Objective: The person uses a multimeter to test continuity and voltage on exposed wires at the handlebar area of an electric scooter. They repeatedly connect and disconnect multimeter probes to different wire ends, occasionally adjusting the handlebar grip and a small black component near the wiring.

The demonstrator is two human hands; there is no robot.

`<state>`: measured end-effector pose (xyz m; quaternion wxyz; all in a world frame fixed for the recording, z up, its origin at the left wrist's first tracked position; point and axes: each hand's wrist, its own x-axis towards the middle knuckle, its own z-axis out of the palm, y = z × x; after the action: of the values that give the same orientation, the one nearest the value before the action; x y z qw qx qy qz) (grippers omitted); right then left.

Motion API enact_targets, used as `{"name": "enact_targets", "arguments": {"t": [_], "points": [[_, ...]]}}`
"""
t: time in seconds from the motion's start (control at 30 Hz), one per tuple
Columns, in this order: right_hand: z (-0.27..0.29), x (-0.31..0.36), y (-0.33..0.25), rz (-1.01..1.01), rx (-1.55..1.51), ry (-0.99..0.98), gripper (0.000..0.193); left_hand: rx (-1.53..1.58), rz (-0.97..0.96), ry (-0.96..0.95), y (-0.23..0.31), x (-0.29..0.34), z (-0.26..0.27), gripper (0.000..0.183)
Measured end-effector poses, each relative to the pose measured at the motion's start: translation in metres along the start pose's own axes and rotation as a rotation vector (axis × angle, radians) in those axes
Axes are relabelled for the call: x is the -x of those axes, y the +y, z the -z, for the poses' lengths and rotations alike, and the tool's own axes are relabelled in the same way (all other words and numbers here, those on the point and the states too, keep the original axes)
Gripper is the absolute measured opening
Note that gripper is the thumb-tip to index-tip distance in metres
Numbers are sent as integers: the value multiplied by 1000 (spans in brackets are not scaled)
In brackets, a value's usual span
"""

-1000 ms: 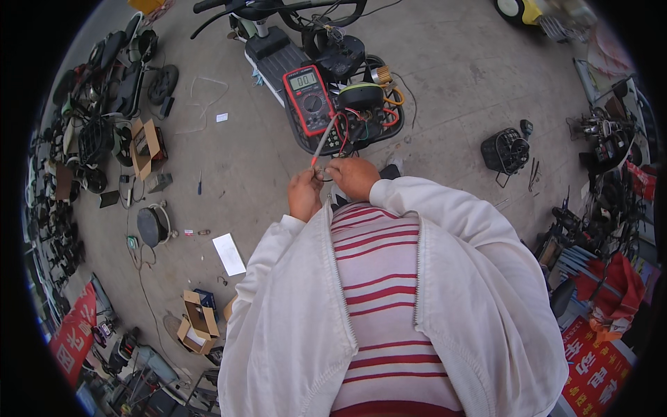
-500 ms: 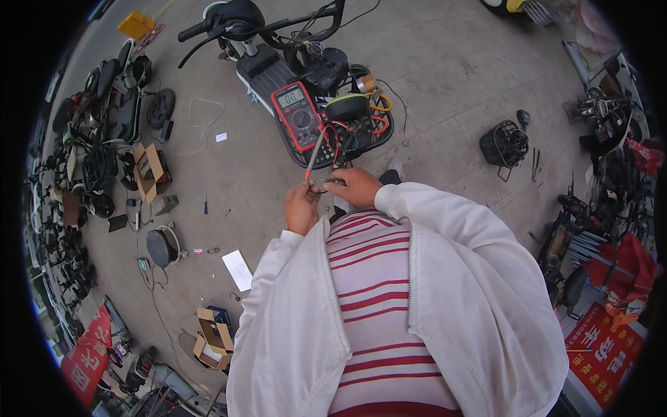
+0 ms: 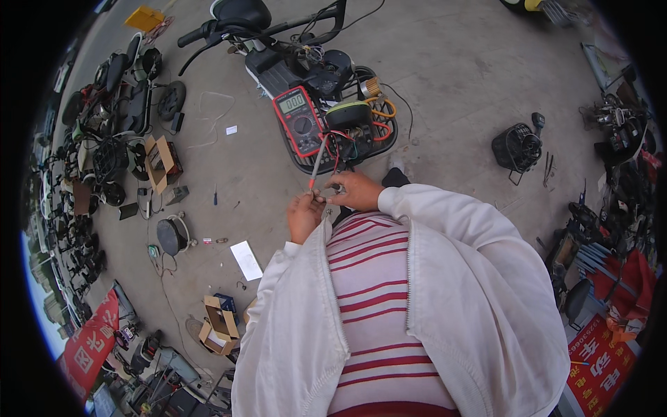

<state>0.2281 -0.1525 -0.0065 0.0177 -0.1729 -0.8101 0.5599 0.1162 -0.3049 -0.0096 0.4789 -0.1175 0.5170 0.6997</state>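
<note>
My left hand (image 3: 304,214) is closed in a pinch in front of my body, at the lower end of a slim grey rod with an orange-red tip (image 3: 317,165). What sits between these fingers is too small to make out. Right beside it, my right hand (image 3: 358,191) has its thumb and fingers curled together around something small and dark, mostly hidden. Just beyond the hands, a red multimeter (image 3: 300,119) with a lit display lies on the black rack (image 3: 300,165) of an electric scooter. Next to the meter is a round black-and-yellow-green part (image 3: 349,113) with red and green wires.
The scooter's handlebar and seat (image 3: 243,12) rise beyond the meter. A black basket (image 3: 515,147) stands on the floor at right. On the left lie open cardboard boxes (image 3: 221,321), a white sheet (image 3: 246,260), a screwdriver (image 3: 215,196) and a row of parked scooters (image 3: 114,115).
The fingers of both hands have shifted slightly, still close together. The meter's displayed reading has changed. The whole scene has moved a little right in view.
</note>
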Motion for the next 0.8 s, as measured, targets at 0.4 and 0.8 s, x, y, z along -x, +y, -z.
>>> {"name": "enact_targets", "arguments": {"t": [0.4,0.8], "points": [[-23,8,16,35,-32,-145,35,22,47,-10,-10,5,2,13],[-41,22,11,95,86,28,26,50,104,-117,-13,-2,23,13]]}}
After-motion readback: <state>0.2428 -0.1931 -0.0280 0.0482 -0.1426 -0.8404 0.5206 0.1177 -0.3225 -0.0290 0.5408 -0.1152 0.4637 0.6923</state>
